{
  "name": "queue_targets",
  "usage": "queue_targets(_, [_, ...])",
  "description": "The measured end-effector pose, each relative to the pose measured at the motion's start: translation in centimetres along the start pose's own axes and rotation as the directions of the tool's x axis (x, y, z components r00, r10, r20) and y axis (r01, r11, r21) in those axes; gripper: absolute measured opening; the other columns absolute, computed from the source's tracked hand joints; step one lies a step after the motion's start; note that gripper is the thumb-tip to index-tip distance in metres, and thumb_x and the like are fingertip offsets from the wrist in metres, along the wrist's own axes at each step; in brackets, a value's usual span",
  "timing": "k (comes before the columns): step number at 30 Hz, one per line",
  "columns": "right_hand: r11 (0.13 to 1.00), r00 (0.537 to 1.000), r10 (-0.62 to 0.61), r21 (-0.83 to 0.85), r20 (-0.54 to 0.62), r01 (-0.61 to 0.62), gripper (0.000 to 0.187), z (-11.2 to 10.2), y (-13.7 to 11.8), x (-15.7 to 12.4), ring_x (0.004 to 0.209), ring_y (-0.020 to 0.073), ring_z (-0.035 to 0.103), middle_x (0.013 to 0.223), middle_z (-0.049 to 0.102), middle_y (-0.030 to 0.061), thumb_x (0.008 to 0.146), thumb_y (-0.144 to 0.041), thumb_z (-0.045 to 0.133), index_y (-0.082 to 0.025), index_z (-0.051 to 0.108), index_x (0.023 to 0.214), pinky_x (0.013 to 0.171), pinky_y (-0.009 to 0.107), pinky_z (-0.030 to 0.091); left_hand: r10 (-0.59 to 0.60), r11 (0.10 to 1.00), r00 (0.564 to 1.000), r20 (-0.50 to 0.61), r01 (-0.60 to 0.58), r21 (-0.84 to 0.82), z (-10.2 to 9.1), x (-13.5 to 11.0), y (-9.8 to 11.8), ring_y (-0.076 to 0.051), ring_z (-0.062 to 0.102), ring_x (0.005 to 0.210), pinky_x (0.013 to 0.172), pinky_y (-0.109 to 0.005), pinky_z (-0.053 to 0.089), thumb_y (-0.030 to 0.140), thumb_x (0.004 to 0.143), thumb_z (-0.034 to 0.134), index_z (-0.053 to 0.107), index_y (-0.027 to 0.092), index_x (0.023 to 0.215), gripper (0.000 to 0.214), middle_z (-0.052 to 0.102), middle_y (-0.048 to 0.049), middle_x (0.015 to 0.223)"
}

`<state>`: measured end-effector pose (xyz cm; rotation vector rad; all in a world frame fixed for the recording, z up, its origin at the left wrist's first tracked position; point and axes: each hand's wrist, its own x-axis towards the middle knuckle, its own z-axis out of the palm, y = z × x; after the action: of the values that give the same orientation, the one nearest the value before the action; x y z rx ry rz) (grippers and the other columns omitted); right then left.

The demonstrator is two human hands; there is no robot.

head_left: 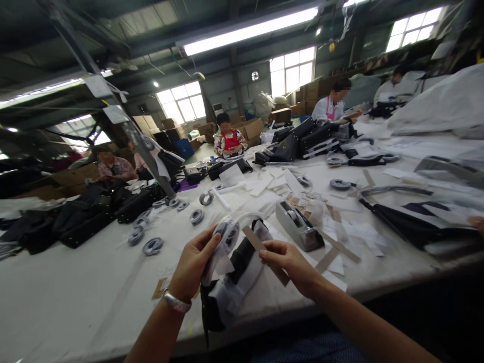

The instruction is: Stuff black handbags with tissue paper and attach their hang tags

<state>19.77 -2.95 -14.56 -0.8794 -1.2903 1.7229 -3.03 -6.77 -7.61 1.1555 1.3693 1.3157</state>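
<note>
While a fluorescent tube (251, 31) lights the workshop, a slanting metal post (155, 169) stands between heaped black bags (85, 219) toward the white tabletop's (56, 307) left and far edges. Near its front edge, beside a tape dispenser (308, 234), the left grip (196, 262) clasps a plastic-wrapped coil (227, 234) over a part-wrapped bag (212, 308); the right grip (285, 259) pinches a card strip (255, 240).

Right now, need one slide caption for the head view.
Left hand holding a plastic-wrapped grey coil, right hand a flat brown cardboard-like strip, near a grey tape dispenser.
</note>
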Motion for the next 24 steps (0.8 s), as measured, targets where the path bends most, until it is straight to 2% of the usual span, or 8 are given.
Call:
queue_targets(2, [1.000, 1.000, 0.000, -0.003, -0.004, 0.000, 0.033, 0.7, 0.1, 0.2, 0.073, 0.0147, 0.059, 0.081, 0.070, 0.0020, 0.073, -0.045, 0.077, -0.018, 0.076, 0.092, 0.071, 0.027, 0.043, 0.015, 1.000, 1.000, 0.011, -0.015, 0.009, 0.1, -0.1, 0.0, -0.029, 0.059, 0.120, 0.105, -0.038, 0.046, 0.048, 0.078, 0.074, 0.063, 0.021, 0.127, 0.057, 0.065, -0.0088, 0.127])
queue_targets(6, [0.987, 0.998, -0.050, -0.154, -0.023, 0.046, 0.032, 1.4, 0.0, 0.2, 0.073, 0.0167, 0.060, 0.080, 0.072, 0.0026, 0.073, -0.049, 0.077, -0.019, 0.078, 0.086, 0.070, 0.028, 0.043, 0.065, 0.997, 0.997, 0.038, -0.067, 0.040, 0.4, -0.5, 0.1, -0.029, 0.060, 0.119, 0.105, -0.039, 0.045, 0.046, 0.079, 0.074, 0.064, 0.021, 0.126, 0.054, 0.066, -0.0086, 0.127])
queue_targets(10, [0.974, 0.992, -0.123, -0.190, 0.033, 0.127, 0.034, 2.3, -0.7, 0.8, 0.070, 0.0166, 0.058, 0.078, 0.071, 0.0007, 0.075, -0.051, 0.074, -0.022, 0.080, 0.090, 0.065, 0.027, 0.042, 0.077, 0.994, 0.995, 0.059, -0.081, 0.067, 0.9, -0.8, 0.0, -0.029, 0.059, 0.120, 0.106, -0.039, 0.045, 0.046, 0.079, 0.073, 0.065, 0.022, 0.124, 0.052, 0.066, -0.0081, 0.127])
queue_targets(13, [0.985, 0.990, -0.116, -0.119, 0.079, 0.125, 0.036, 3.4, -1.6, 2.0, 0.057, 0.0118, 0.048, 0.064, 0.062, -0.0021, 0.075, -0.052, 0.074, -0.021, 0.080, 0.092, 0.055, 0.026, 0.034, 0.115, 0.988, 0.989, 0.091, -0.124, 0.093, 1.3, -0.9, 0.0, -0.029, 0.056, 0.124, 0.107, -0.040, 0.044, 0.044, 0.080, 0.072, 0.066, 0.022, 0.122, 0.047, 0.065, -0.0074, 0.129])
queue_targets(16, [0.998, 0.990, -0.068, 0.019, 0.126, 0.066, 0.036, 4.3, -2.6, 2.8, 0.051, 0.0090, 0.039, 0.057, 0.054, -0.0038, 0.074, -0.051, 0.075, -0.020, 0.079, 0.092, 0.051, 0.025, 0.029, 0.185, 0.967, 0.977, 0.103, -0.200, 0.156, 1.4, -0.9, 0.1, -0.028, 0.055, 0.125, 0.110, -0.042, 0.041, 0.042, 0.083, 0.070, 0.067, 0.023, 0.120, 0.042, 0.064, -0.0065, 0.129])
queue_targets(21, [0.972, 0.954, -0.026, 0.232, 0.299, -0.047, 0.025, 4.5, -3.8, 2.4, 0.073, 0.0154, 0.058, 0.084, 0.069, 0.0023, 0.073, -0.038, 0.078, -0.020, 0.076, 0.090, 0.073, 0.028, 0.045, 0.305, 0.895, 0.946, 0.108, -0.324, 0.306, 0.7, -0.7, 0.5, -0.027, 0.044, 0.135, 0.115, -0.040, 0.033, 0.040, 0.086, 0.065, 0.069, 0.024, 0.118, 0.036, 0.054, -0.0071, 0.142])
queue_targets(24, [0.964, 0.965, 0.012, 0.252, 0.261, -0.080, 0.029, 4.7, -3.9, 2.1, 0.076, 0.0171, 0.061, 0.086, 0.070, 0.0043, 0.078, -0.044, 0.074, -0.020, 0.076, 0.093, 0.072, 0.027, 0.047, 0.316, 0.888, 0.943, 0.106, -0.333, 0.318, 0.5, -0.8, 0.2, -0.028, 0.044, 0.135, 0.110, -0.039, 0.039, 0.042, 0.087, 0.064, 0.069, 0.026, 0.118, 0.035, 0.049, -0.0078, 0.145])
